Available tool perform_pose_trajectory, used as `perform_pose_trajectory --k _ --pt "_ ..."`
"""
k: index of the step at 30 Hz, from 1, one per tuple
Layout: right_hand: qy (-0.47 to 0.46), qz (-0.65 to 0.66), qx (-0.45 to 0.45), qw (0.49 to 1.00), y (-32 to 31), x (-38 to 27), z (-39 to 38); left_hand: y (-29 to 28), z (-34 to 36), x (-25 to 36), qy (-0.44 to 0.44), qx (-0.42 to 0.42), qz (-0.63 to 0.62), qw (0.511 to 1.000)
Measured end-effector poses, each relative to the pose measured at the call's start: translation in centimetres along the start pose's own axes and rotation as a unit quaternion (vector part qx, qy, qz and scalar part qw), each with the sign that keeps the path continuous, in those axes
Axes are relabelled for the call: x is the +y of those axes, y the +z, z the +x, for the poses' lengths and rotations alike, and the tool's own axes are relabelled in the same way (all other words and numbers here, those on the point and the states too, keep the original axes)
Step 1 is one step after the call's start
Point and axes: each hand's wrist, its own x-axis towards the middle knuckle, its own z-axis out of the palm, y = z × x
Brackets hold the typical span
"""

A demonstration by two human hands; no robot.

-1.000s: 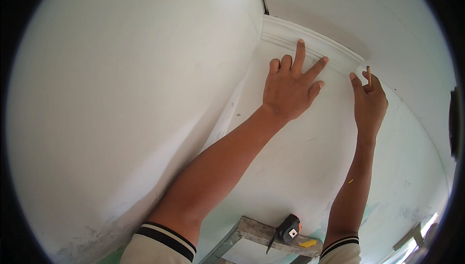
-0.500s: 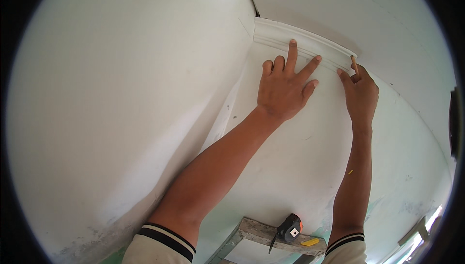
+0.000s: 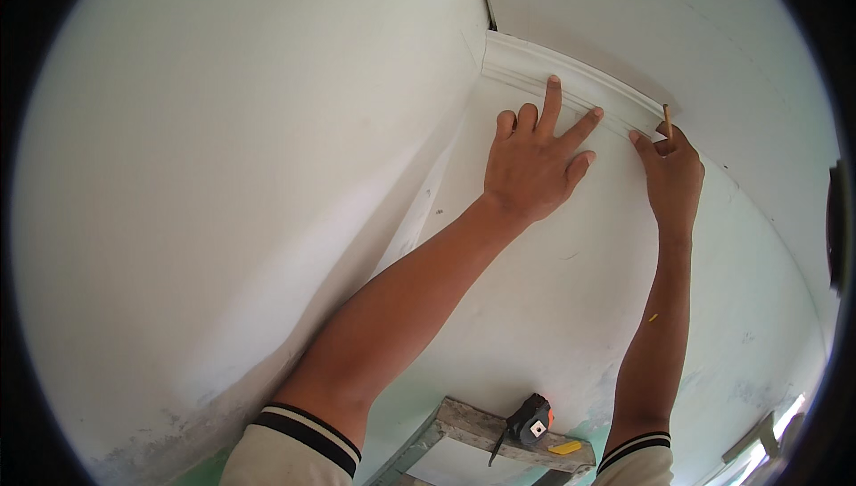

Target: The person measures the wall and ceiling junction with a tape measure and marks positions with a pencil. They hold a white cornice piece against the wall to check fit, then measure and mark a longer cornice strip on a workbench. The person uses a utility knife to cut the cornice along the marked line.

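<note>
My left hand (image 3: 535, 160) has its fingers spread, with two fingertips resting on a white grooved moulding (image 3: 517, 54) that spans from the wall corner along the top of the facing wall, against the ceiling. Near the moulding's right end, my right hand (image 3: 670, 169) holds a thin wooden pencil (image 3: 667, 119) upright between its fingers, its thumb tip touching the moulding's lower part.
Below are a weathered ladder or platform top (image 3: 459, 419), a black-and-orange tape measure (image 3: 529, 419) and a yellow item (image 3: 565, 448) on it. Walls (image 3: 223, 147) show pale green and grimy patches. The ceiling (image 3: 651, 13) has a dark seam and small hole.
My right hand has moved up and left from beside the moulding to its end, with the pencil. My left hand stays on the moulding; the view shifts slightly.
</note>
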Motion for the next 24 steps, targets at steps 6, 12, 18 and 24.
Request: perform_pose_trajectory --k 6,12,18,24 --pt "-0.008 0.005 -0.007 1.000 0.05 0.04 0.24 -0.11 0.00 -0.17 -0.001 -0.011 0.007 1.000" --pt "0.001 0.009 -0.015 1.000 -0.17 -0.06 0.27 0.21 -0.19 -0.09 -0.008 0.001 -0.015 1.000" --pt "-0.006 0.021 -0.012 1.000 0.02 0.09 0.49 0.51 -0.27 -0.30 -0.005 0.030 -0.012 0.999" --pt "-0.003 0.033 -0.024 0.999 0.06 0.47 0.83 0.37 -0.30 -0.23 -0.003 0.032 -0.003 0.999"
